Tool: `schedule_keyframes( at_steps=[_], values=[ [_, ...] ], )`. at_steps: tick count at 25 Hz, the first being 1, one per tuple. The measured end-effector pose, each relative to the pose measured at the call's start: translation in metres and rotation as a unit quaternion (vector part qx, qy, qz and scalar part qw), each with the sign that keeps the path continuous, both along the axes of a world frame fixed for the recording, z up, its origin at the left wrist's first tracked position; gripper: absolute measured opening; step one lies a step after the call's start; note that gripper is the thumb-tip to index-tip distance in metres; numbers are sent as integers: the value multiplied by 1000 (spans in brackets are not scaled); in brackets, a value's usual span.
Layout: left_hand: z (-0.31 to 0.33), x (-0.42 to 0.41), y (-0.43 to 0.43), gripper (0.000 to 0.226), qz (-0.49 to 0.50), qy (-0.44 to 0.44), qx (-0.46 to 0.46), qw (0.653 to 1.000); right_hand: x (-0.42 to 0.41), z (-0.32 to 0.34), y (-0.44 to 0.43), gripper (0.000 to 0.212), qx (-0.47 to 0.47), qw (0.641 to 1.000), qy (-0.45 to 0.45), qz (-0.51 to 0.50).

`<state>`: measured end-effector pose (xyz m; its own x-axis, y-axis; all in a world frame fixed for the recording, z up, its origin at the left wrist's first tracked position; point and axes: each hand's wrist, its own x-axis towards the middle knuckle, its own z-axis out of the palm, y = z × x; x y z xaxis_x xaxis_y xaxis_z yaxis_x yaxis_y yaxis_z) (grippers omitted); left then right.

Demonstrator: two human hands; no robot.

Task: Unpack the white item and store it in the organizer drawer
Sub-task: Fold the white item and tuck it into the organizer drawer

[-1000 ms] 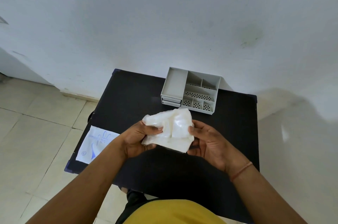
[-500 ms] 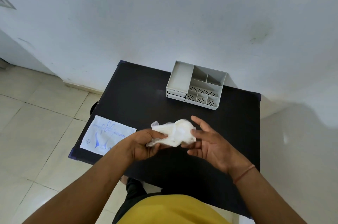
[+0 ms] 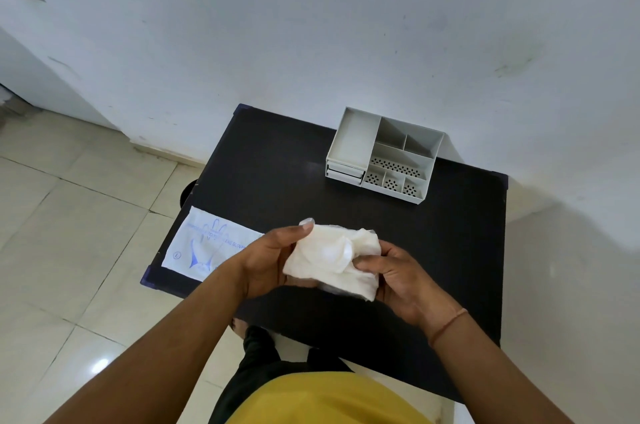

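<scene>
Looking down at centre frame, I see the white item (image 3: 332, 259), a crumpled soft bundle, held above the black table (image 3: 277, 163). My left hand (image 3: 266, 260) cups it from below, thumb up along its edge; my right hand (image 3: 394, 276) pinches its right side. It may be a folded glove, though I can't tell. The grey organizer (image 3: 382, 155) sits upper right, drawers closed. A printed wrapper (image 3: 204, 247) lies left of the hands.
</scene>
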<state>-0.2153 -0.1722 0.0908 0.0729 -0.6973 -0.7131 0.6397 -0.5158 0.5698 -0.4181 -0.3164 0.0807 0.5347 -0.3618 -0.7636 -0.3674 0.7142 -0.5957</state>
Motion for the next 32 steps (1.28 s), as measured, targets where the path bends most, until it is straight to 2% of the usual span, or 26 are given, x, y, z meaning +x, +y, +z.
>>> schedule_keyframes(
  at_steps=[2,5,9,13,18,23,27,30,32],
  values=[
    [-3,7,-4,24,4,-58,-9,998,-7,1,1,43,28,999,-30,-6],
    [-8,13,-10,26,-45,-166,-32,985,-16,6,-1,40,59,994,-88,19],
    [2,27,-18,31,-87,-152,-55,983,-18,6,-2,36,37,993,-93,57],
    [14,41,-32,60,-137,-141,16,980,-9,3,2,44,4,995,-99,25],
    [7,56,-48,20,-199,-245,5,949,4,8,6,37,-48,996,-70,35],
    [-1,73,-61,21,-236,-243,-24,941,19,10,8,34,-15,996,-53,67],
    [-6,94,-72,37,-232,-160,2,959,36,1,16,36,12,997,-60,-44],
    [-13,104,-77,30,-230,-133,-1,964,47,-4,24,39,35,988,-70,-131],
    [-18,109,-84,23,-241,-165,-5,956,54,-4,29,37,31,988,-68,-135]
  ],
)
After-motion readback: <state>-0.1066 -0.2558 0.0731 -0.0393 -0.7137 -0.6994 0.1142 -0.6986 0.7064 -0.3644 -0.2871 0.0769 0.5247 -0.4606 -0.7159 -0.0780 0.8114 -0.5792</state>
